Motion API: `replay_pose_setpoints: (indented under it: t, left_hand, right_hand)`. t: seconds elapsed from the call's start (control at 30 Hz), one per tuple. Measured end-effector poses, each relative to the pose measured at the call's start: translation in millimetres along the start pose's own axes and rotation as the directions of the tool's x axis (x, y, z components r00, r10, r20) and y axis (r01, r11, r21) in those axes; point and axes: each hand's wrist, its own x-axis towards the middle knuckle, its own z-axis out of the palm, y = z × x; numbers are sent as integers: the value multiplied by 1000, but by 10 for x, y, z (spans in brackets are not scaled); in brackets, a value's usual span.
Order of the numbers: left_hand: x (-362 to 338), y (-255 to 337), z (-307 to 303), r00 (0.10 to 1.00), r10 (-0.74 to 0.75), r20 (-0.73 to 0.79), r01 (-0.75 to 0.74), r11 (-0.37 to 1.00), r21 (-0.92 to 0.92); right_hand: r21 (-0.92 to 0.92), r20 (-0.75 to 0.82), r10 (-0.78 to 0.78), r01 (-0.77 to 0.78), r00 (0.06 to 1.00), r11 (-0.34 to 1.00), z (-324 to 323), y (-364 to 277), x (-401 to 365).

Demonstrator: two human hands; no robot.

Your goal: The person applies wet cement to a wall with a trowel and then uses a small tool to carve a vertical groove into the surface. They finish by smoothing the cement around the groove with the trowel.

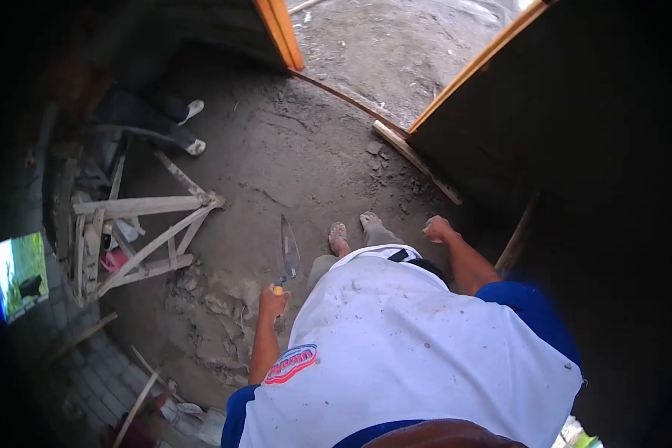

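Observation:
My left hand (274,300) is closed round the yellow handle of a trowel (290,250), whose grey pointed blade extends away from me above the dirt floor. My right hand (437,228) is off to the right of my feet, with its fingers curled in; whether anything small is inside them cannot be made out. Between the hands are my sandalled feet and my white shirt (425,321) with blue sleeves.
A wooden trestle (142,205) stands at the left, with a person's legs (164,123) behind it. An orange-framed doorway (282,33) opens ahead. A wooden plank (418,160) lies by the threshold. Loose clods lie on the floor (254,149).

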Motion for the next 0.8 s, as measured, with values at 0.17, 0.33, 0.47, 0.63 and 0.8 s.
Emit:
replay_pose_setpoints:
  t: [0.17, 0.33, 0.47, 0.63, 0.8]
  left_hand:
    - [-445, 307, 98, 967, 99, -234, -79, 993, 93]
    - [-639, 290, 183, 954, -5, -299, -1, 1000, -19]
    - [-727, 17, 85, 951, -54, -304, 23, 994, -106]
    - [-878, -497, -110, 912, -91, -401, -1, 975, -224]
    - [-1160, -1272, -193, 834, -208, -510, -14, 918, -396]
  right_hand:
    - [117, -89, -62, 72, 994, 990, -426, 60, 193]
    - [-58, -12, -35, 34, 999, 998, -867, -197, 654]
    - [80, -92, -50, 57, 995, 995, -1262, -821, 865]
    - [-35, -127, -162, 159, 979, 987, -1182, -1541, 1405]
    - [-687, 431, -804, 727, 410, 3, -927, -2618, 1908]
